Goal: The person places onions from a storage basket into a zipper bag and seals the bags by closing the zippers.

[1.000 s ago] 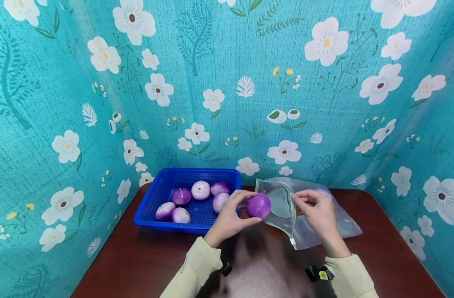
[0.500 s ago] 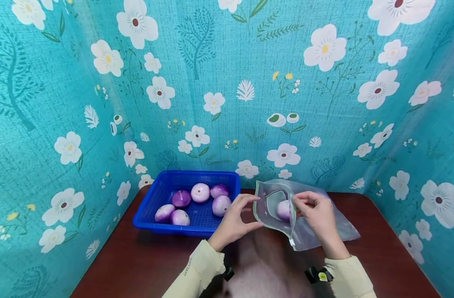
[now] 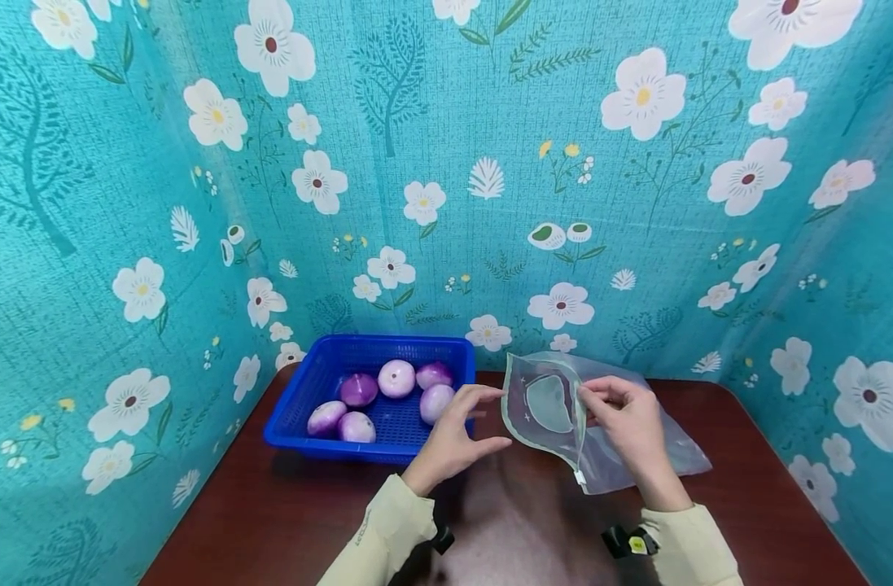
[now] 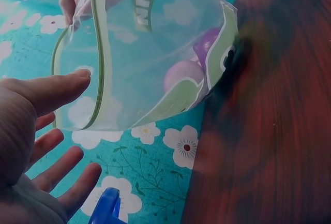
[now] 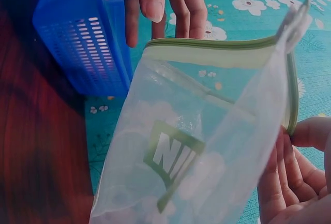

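Observation:
A clear zip bag (image 3: pixel 549 411) with a pale green rim and a white slider lies on its side on the table, mouth gaping to the left. My right hand (image 3: pixel 629 427) pinches the rim at the mouth between thumb and fingers. Just left of the mouth my left hand (image 3: pixel 457 439) holds nothing, its thumb and fingers spread apart. In the left wrist view, purple onions (image 4: pixel 183 76) show through the bag's film near its bottom. Several more purple onions (image 3: pixel 397 378) sit in the blue plastic basket (image 3: pixel 321 443) at the left.
The dark red-brown wooden table (image 3: pixel 505 521) carries the basket and bag. Teal flowered cloth (image 3: pixel 446 163) hangs behind it and along both sides. The basket's right wall stands close to my left hand.
My left hand has let go of a purple onion at the bag's mouth. The onion passed right into the bag, out of the head view's sight. The right hand keeps its pinch.

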Motion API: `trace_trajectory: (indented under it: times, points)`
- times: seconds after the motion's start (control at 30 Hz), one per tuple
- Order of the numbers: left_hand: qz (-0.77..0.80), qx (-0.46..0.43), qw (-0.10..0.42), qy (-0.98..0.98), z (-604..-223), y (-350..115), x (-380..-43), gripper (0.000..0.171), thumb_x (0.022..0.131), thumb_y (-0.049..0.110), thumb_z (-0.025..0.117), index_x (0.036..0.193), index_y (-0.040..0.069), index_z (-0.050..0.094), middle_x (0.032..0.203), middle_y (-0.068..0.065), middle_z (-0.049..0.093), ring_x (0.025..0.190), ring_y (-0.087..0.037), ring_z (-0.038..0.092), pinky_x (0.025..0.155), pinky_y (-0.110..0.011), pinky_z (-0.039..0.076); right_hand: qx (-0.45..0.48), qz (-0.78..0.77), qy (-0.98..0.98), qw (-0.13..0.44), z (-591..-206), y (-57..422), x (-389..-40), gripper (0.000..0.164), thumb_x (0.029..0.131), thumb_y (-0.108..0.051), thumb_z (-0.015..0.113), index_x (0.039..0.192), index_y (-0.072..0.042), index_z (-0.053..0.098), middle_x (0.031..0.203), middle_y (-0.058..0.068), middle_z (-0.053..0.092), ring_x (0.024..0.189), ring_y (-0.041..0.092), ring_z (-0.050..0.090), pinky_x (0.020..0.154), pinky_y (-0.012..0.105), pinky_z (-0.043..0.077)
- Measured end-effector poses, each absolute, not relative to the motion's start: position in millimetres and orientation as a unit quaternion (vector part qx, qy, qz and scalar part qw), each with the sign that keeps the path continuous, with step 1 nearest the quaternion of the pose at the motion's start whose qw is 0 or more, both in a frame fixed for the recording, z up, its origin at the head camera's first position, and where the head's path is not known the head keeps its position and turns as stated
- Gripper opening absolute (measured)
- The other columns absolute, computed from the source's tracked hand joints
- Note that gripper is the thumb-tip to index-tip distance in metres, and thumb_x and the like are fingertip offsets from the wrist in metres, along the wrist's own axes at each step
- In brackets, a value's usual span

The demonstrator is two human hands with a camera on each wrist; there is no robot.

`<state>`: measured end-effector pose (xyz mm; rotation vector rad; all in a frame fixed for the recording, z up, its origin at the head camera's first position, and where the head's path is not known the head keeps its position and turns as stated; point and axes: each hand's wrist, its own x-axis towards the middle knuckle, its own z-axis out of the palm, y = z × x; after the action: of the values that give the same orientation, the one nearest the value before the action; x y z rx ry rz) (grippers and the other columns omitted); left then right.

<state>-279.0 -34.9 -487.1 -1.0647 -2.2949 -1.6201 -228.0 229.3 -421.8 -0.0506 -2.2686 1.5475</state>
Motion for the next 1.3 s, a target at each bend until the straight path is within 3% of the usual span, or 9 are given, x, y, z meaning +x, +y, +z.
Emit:
trace_trajectory:
  times: [0.23, 0.3, 0.47, 0.67, 0.77, 1.0, 1.3]
  points:
    - [-0.531, -0.335, 0.075, -0.775, -485.3, -44.1, -280.7, 0.06, 0.086, 0.019, 0.086, 0.14, 0.019, 0.059, 0.137, -0.009, 0.058, 0.13, -0.024, 0.055, 0.103, -0.052, 0.055, -0.015, 0.548, -0.811, 0.202, -423.1, 229.6, -228.9, 0.02, 0.095, -0.014, 0.077, 0.106, 0.002, 0.077, 0.084, 0.015, 0.076, 0.061, 0.01, 0.066, 0.061, 0.021, 0.06]
    - [-0.529, -0.328, 0.075, -0.779, -484.9, -48.2, -283.5, 0.061, 0.086, 0.019, 0.086, 0.14, 0.02, 0.058, 0.137, -0.008, 0.058, 0.132, -0.027, 0.055, 0.104, -0.052, 0.054, -0.014, 0.548, -0.811, 0.203, -423.4, 229.5, -229.0, 0.02, 0.095, -0.014, 0.077, 0.106, 0.002, 0.077, 0.084, 0.015, 0.076, 0.061, 0.01, 0.066, 0.061, 0.021, 0.06]
    - [-0.53, -0.304, 0.08, -0.788, -483.9, -61.1, -294.4, 0.061, 0.087, 0.015, 0.085, 0.141, 0.012, 0.058, 0.139, -0.016, 0.057, 0.133, -0.038, 0.055, 0.105, -0.057, 0.051, -0.02, 0.545, -0.814, 0.2, -423.7, 229.0, -229.5, 0.019, 0.095, -0.013, 0.076, 0.106, 0.002, 0.077, 0.085, 0.014, 0.077, 0.062, 0.011, 0.066, 0.062, 0.021, 0.06]
    - [-0.525, -0.259, 0.101, -0.805, -483.7, -77.6, -306.3, 0.062, 0.084, 0.011, 0.087, 0.14, 0.009, 0.059, 0.137, -0.011, 0.059, 0.13, -0.032, 0.059, 0.108, -0.051, 0.052, -0.021, 0.54, -0.816, 0.205, -424.0, 226.9, -229.1, 0.018, 0.095, -0.014, 0.076, 0.104, 0.002, 0.077, 0.082, 0.012, 0.076, 0.062, 0.01, 0.067, 0.061, 0.021, 0.06]
    - [-0.525, -0.246, 0.109, -0.807, -483.3, -84.7, -312.7, 0.063, 0.082, 0.007, 0.088, 0.138, 0.007, 0.06, 0.133, -0.013, 0.059, 0.125, -0.032, 0.061, 0.107, -0.054, 0.051, -0.02, 0.536, -0.818, 0.207, -425.6, 227.0, -229.4, 0.017, 0.095, -0.014, 0.076, 0.103, 0.001, 0.077, 0.081, 0.01, 0.076, 0.062, 0.011, 0.067, 0.062, 0.022, 0.06]
    - [-0.492, -0.23, 0.136, -0.829, -484.6, -95.5, -327.2, 0.065, 0.078, 0.003, 0.089, 0.136, 0.002, 0.06, 0.134, -0.021, 0.06, 0.124, -0.044, 0.06, 0.106, -0.06, 0.048, -0.018, 0.541, -0.815, 0.205, -425.7, 228.4, -229.0, 0.019, 0.095, -0.013, 0.076, 0.105, 0.003, 0.077, 0.086, 0.017, 0.075, 0.062, 0.01, 0.066, 0.062, 0.02, 0.059]
    - [-0.441, -0.179, 0.087, -0.875, -489.7, -97.8, -337.4, 0.067, 0.078, 0.011, 0.088, 0.136, 0.0, 0.057, 0.132, -0.029, 0.06, 0.121, -0.046, 0.059, 0.103, -0.06, 0.047, -0.016, 0.549, -0.811, 0.204, -427.1, 228.6, -229.8, 0.019, 0.095, -0.013, 0.077, 0.107, 0.002, 0.077, 0.087, 0.016, 0.076, 0.063, 0.009, 0.066, 0.062, 0.021, 0.06]
